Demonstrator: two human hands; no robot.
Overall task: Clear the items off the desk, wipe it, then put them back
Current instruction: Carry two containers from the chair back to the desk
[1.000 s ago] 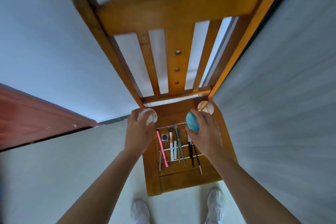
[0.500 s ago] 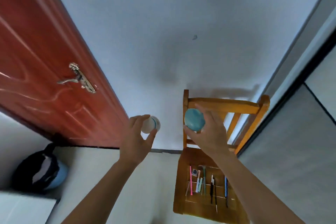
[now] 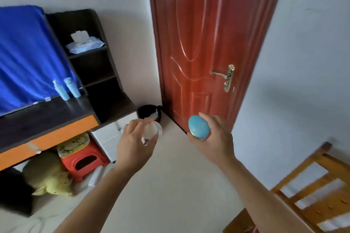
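My left hand [image 3: 135, 143] grips a small round white jar [image 3: 152, 130] with a blue rim, held in the air over the floor. In my right hand [image 3: 213, 138] is a turquoise egg-shaped case [image 3: 198, 127], also held up. The dark desk [image 3: 43, 113] with an orange front edge stands at the left. Two light blue bottles [image 3: 68, 88] stand upright at its back, against a blue cloth [image 3: 26, 53]. Both hands are to the right of the desk, apart from it.
A dark shelf unit [image 3: 91, 58] beside the desk holds a tissue pack [image 3: 83, 41]. Under the desk are a red stool [image 3: 83, 162], a green plush toy [image 3: 47, 176] and a white cabinet [image 3: 108, 136]. A red door [image 3: 204, 43] is ahead. A wooden chair [image 3: 312, 191] stands at lower right.
The view has swung left from the chair, past the door, to the desk. Both hands still hold the jar and the turquoise case, lifted away from the chair seat.
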